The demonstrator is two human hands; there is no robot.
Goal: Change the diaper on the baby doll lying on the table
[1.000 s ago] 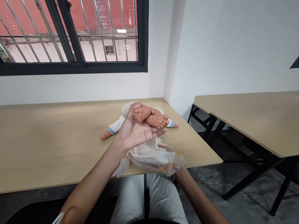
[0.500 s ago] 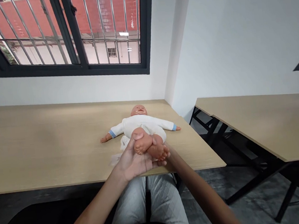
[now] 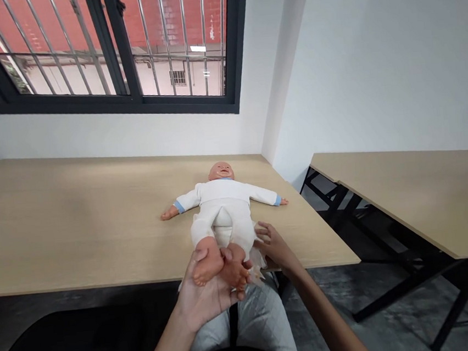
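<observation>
Baby doll (image 3: 223,209) on back on counter (image 3: 77,223), head away from person, arms out, white suit, blue cuffs. Left hand (image 3: 206,297): grip pressed round both ankles, holding doll feet (image 3: 209,263) raised near counter's front edge. Right hand (image 3: 275,249): grip spread, just beside doll's hip, near crumpled white material (image 3: 258,267) under doll's bottom.

A baby doll (image 3: 223,209) lies on a table (image 3: 77,223), head toward the wall (image 3: 131,138) below a window (image 3: 131,53), feet seemingly over the near edge; a second table (image 3: 405,195) stands apart on the right.
</observation>
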